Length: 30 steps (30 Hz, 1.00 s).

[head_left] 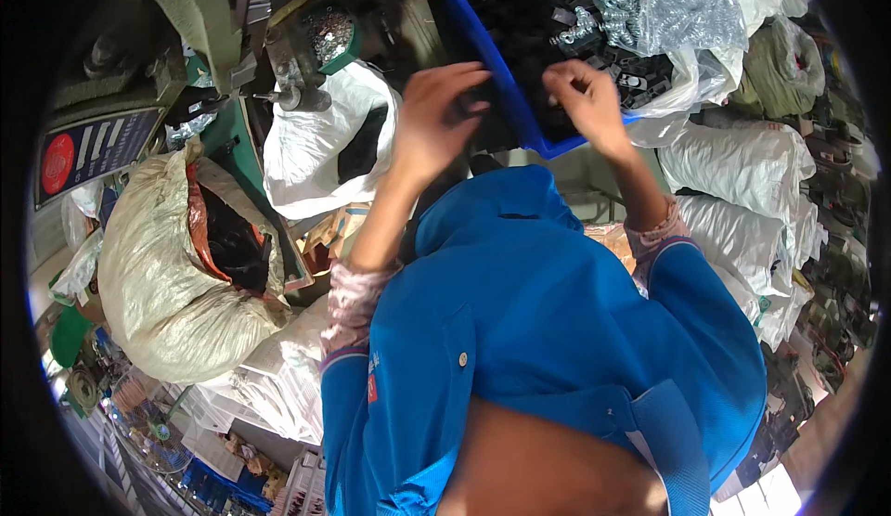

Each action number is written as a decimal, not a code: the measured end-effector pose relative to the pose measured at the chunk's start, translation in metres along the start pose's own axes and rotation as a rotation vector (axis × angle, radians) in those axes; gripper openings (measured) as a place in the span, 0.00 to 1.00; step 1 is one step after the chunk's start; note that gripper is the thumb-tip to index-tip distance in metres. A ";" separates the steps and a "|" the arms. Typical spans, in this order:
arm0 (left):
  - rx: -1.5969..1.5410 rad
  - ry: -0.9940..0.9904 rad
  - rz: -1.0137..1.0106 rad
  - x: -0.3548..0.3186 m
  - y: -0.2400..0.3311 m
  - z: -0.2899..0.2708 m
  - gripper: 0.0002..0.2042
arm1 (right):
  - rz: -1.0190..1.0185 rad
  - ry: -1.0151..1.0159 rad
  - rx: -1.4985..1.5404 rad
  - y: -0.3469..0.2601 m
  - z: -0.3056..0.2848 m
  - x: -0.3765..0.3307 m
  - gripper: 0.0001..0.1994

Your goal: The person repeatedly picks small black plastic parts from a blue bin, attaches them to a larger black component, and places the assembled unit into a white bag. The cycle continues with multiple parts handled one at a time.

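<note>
While the left hand [434,117] hangs near the left rim of the blue bin [502,70], its grip stands apart, thumb away from the blurred fingers. The right hand [595,106] is over the bin, fingers curled; whether its grip holds anything, I cannot tell. Black parts [506,17] lie in the bin, near a bag of springs [650,6].

Workshop: metal springs [664,6], blue bin [501,75] of black parts [515,29], stuffed sacks [167,284], greenish machine [197,10].
</note>
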<state>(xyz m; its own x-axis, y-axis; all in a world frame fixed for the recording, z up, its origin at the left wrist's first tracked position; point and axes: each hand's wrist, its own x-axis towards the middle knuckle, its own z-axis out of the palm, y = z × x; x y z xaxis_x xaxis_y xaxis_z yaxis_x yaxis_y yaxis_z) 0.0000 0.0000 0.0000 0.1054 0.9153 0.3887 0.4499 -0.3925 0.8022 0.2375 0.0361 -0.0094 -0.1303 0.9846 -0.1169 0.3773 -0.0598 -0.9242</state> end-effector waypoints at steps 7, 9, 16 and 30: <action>-0.290 -0.160 -0.138 0.009 0.006 0.049 0.16 | 0.130 -0.129 0.195 -0.011 -0.010 -0.016 0.09; -0.443 -0.107 -0.316 0.008 0.003 0.055 0.16 | -0.403 0.169 -0.376 0.004 -0.016 0.012 0.11; -0.559 -0.072 -0.466 0.026 0.000 0.057 0.16 | -0.597 0.212 -0.646 0.009 -0.027 0.059 0.08; -0.695 -0.143 -0.464 0.052 -0.009 0.083 0.15 | -0.054 0.007 0.145 -0.006 -0.049 0.042 0.09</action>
<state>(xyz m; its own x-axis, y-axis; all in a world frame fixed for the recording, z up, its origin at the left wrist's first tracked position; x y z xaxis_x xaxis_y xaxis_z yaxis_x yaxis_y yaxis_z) 0.0750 0.0585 -0.0242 0.1771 0.9815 -0.0725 -0.1668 0.1025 0.9806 0.2749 0.0860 0.0096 -0.1399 0.9882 -0.0631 0.2332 -0.0291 -0.9720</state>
